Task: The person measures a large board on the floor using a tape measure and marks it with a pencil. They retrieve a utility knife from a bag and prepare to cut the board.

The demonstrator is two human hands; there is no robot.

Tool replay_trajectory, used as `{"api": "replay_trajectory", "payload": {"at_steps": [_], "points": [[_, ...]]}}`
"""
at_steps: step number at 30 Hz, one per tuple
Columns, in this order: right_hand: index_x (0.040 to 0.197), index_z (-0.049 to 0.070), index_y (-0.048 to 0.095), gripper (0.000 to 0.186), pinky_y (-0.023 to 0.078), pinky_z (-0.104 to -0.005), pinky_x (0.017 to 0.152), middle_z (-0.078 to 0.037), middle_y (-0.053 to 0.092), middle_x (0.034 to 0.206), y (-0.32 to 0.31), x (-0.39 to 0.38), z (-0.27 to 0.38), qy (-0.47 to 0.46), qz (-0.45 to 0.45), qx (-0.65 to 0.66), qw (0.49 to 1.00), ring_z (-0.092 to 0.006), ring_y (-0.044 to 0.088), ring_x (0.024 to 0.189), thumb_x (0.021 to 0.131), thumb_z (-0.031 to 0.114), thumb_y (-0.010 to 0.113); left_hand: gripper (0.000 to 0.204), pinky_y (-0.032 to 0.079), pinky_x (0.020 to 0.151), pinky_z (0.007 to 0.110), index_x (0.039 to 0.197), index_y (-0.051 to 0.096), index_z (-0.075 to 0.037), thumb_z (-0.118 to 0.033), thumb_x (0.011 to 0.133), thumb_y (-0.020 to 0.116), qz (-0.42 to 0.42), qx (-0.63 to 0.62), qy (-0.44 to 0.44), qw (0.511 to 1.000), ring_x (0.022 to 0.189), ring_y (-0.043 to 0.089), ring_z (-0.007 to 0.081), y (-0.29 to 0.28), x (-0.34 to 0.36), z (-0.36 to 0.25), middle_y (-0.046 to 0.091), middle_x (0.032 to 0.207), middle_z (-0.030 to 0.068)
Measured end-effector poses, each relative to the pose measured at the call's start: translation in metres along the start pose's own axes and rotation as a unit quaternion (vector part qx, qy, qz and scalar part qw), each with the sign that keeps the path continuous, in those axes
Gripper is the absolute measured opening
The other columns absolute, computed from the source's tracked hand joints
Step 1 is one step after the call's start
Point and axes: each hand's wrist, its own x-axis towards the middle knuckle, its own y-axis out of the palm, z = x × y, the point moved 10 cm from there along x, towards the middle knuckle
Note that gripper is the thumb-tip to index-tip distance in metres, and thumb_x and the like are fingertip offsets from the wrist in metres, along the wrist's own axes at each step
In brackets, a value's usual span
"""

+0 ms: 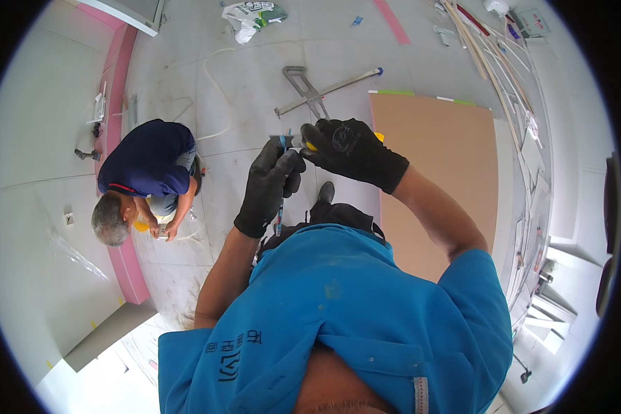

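My left hand [270, 181], in a black work glove, is closed around a slim pencil-like stick [279, 218] with blue, white and red markings. Its lower end sticks out below the palm, and a blue part shows above the fingers. My gloved right hand [345, 146] grips a yellow-handled tool [312, 146] with a flat grey metal part toward the left hand. Both hands are close together in front of me, and the stick's upper end meets the metal part. The fingers hide the tool's exact kind.
A co-worker [148, 162] crouches at the left by a pink-edged wall. Ahead, a metal bar clamp [310, 94] lies on the floor, with a white-green bag [252, 19] beyond. A brown board [441, 165] lies at right, beside several thin strips [493, 58].
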Motion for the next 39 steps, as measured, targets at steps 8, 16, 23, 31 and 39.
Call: {"api": "replay_trajectory", "payload": {"at_steps": [8, 16, 23, 31, 39], "points": [[0.105, 0.008, 0.054, 0.032, 0.049, -0.0333, 0.052, -0.005, 0.056, 0.075, 0.007, -0.002, -0.040, -0.030, 0.005, 0.007, 1.000, -0.0206, 0.062, 0.066, 0.087, 0.030, 0.069, 0.015, 0.024, 0.044, 0.019, 0.095, 0.053, -0.011, -0.024, 0.103, 0.053, -0.065, 0.014, 0.029, 0.997, 0.049, 0.033, 0.0007, 0.007, 0.043, 0.012, 0.043, 0.065, -0.0065], [0.104, 0.009, 0.058, 0.026, 0.051, -0.0348, 0.051, -0.006, 0.059, 0.076, 0.034, -0.006, -0.079, -0.035, 0.040, -0.488, 0.871, -0.0220, 0.064, 0.065, 0.093, 0.031, 0.063, 0.022, 0.027, 0.044, 0.021, 0.093, 0.060, -0.005, -0.025, 0.102, 0.053, -0.042, -0.053, -0.064, 0.996, 0.049, 0.035, 0.0015, -0.003, 0.050, -0.001, 0.041, 0.060, -0.0059], [0.114, 0.006, 0.061, 0.033, 0.054, -0.0356, 0.056, -0.011, 0.064, 0.092, 0.015, 0.016, -0.102, 0.027, 0.113, -0.310, 0.943, -0.0243, 0.068, 0.077, 0.093, 0.030, 0.062, 0.029, 0.026, 0.046, 0.020, 0.115, 0.058, -0.002, -0.027, 0.104, 0.048, -0.023, -0.066, 0.009, 0.998, 0.050, 0.036, 0.0035, -0.019, 0.044, -0.024, 0.047, 0.068, -0.0026], [0.108, 0.004, 0.056, 0.035, 0.051, -0.0337, 0.055, -0.008, 0.061, 0.079, 0.013, 0.050, -0.035, -0.035, -0.013, 0.032, 0.999, -0.0237, 0.064, 0.068, 0.084, 0.022, 0.074, 0.025, 0.034, 0.048, 0.022, 0.107, 0.057, -0.003, -0.026, 0.103, 0.046, 0.052, -0.073, 0.025, 0.996, 0.052, 0.045, 0.0073, -0.033, 0.054, -0.020, 0.050, 0.071, 0.0017], [0.104, 0.004, 0.055, 0.030, 0.049, -0.0346, 0.053, -0.008, 0.060, 0.078, 0.026, 0.046, -0.033, -0.016, 0.003, 0.017, 1.000, -0.0233, 0.063, 0.067, 0.086, 0.022, 0.071, 0.024, 0.028, 0.043, 0.020, 0.108, 0.056, -0.004, -0.025, 0.105, 0.044, 0.040, -0.055, 0.029, 0.997, 0.049, 0.038, 0.0030, -0.035, 0.051, -0.017, 0.051, 0.070, -0.0003]]}}
